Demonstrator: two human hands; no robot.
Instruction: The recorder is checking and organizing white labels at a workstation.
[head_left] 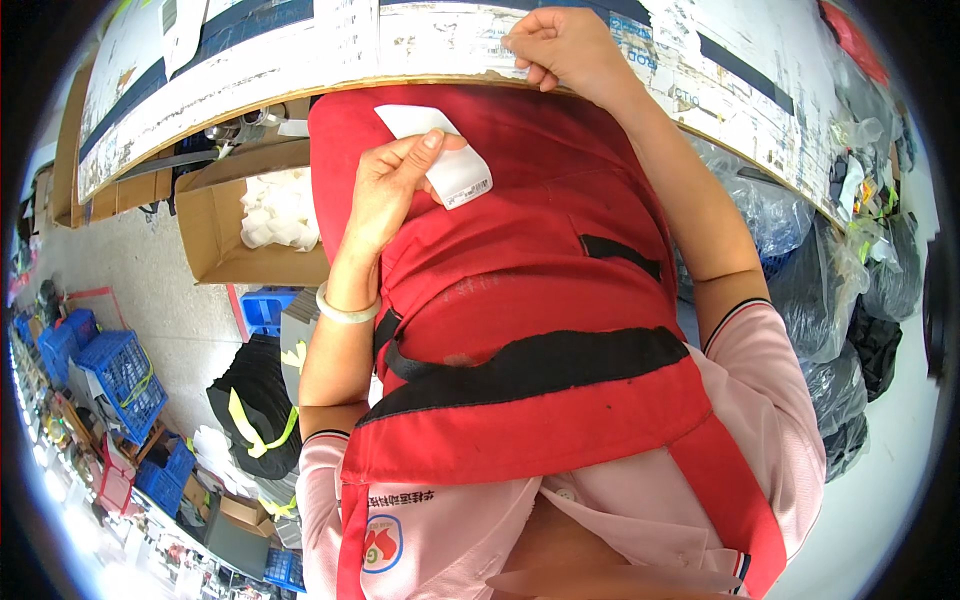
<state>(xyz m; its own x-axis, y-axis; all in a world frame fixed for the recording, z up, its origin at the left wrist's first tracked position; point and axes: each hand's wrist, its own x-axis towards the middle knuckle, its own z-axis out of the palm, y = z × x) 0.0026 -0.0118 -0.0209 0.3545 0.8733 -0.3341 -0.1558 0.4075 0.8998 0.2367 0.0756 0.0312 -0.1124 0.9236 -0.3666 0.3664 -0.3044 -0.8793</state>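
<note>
Nearby, a red apron (520,300) with black edging covers the person's front and lap. Over it, the left hand (392,180) clamps a white paper strip (465,182) between thumb and fingers, just short of the worktop. That worktop (440,45) is a board faced in scuffed, peeling white with dark blue bands, its front edge bare and brown. Above it is the right hand (565,52), fingers curled with tips close together; whether they pinch anything I cannot tell. Beside the apron on the left, an open cardboard box (212,225) holds crumpled white pieces. A black bundle (240,385) tied in yellow-green sits below. Grey plastic bags (805,300) crowd the right side. Farther left, blue crates (125,380) stand on a pale floor (185,300).
</note>
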